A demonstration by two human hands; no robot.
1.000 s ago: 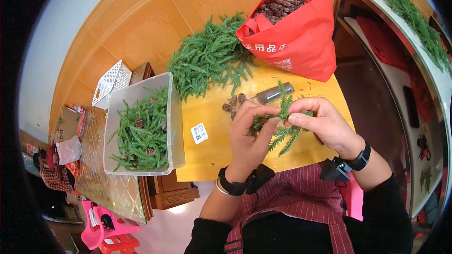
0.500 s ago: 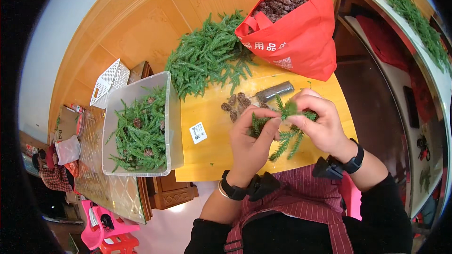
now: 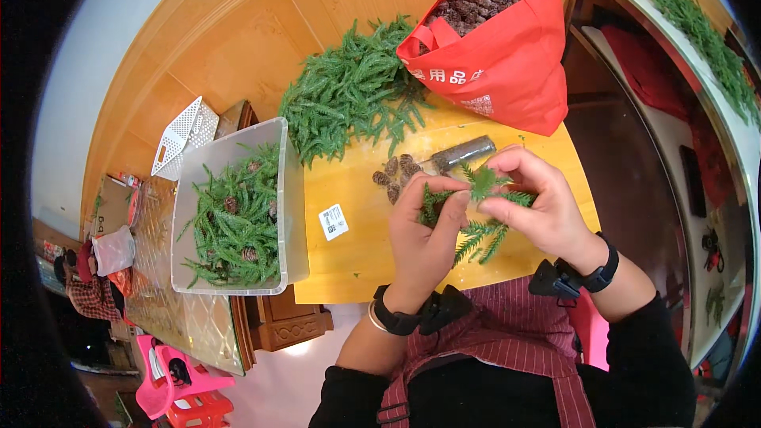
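My left hand (image 3: 428, 234) pinches one side of a green artificial pine sprig (image 3: 482, 239) between thumb and fingers. My right hand (image 3: 543, 202) grips the sprig's other side, its thumb and forefinger closed on the needles. The sprig is held just above the yellow tabletop (image 3: 369, 257), with branch tips pointing up and down between the hands. Beyond my left fingers lie several small brown pine cones (image 3: 392, 174), partly covered by that hand. Behind the sprig rests a dark grey cylinder (image 3: 464, 153) with a narrow end pointing at the cones.
At left stands a clear plastic bin (image 3: 295, 214) of green sprigs with pine cones. A heap of green sprigs (image 3: 349, 95) lies at the back, beside a red bag (image 3: 507, 63) full of cones. A white label (image 3: 334, 223) lies near the bin. Shelving (image 3: 634, 111) borders the right.
Both hands stay around the sprig. My right thumb and fingers have shifted slightly on it, and its lower tips have swung a little toward the right hand.
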